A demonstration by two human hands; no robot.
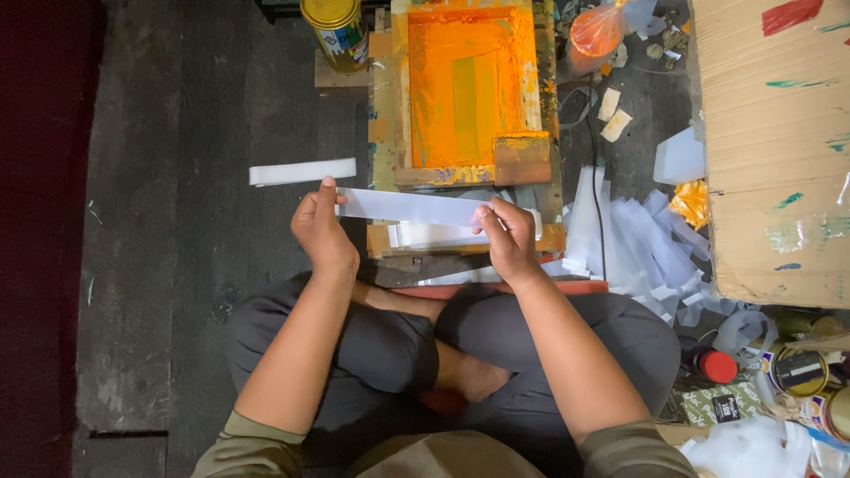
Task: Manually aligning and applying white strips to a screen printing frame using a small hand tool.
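A seated person's left hand [320, 228] pinches one end of a long white paper strip [409, 206], thumb on top, while the right hand [506, 239] grips the other end between thumb and curled fingers. The strip is held level just above the near edge of a wooden screen-printing frame [467, 88], whose mesh is coated in bright orange ink. A wood-handled squeegee [522, 159] rests at the frame's near right corner. More white strips [434, 235] lie stacked on the board under the held one, partly hidden by the right hand. Another white strip [303, 171] lies apart on the dark floor [177, 177], just beyond the left hand. A yellow tin can [336, 31] stands beside the frame's far left corner. To the right, a loose heap of white strips [633, 239] spreads over the floor next to a paint-smeared cardboard box [779, 150]. Small ink tins [799, 372] and a red-capped container [715, 366] cluster by the person's right knee. The person sits cross-legged in grey trousers.
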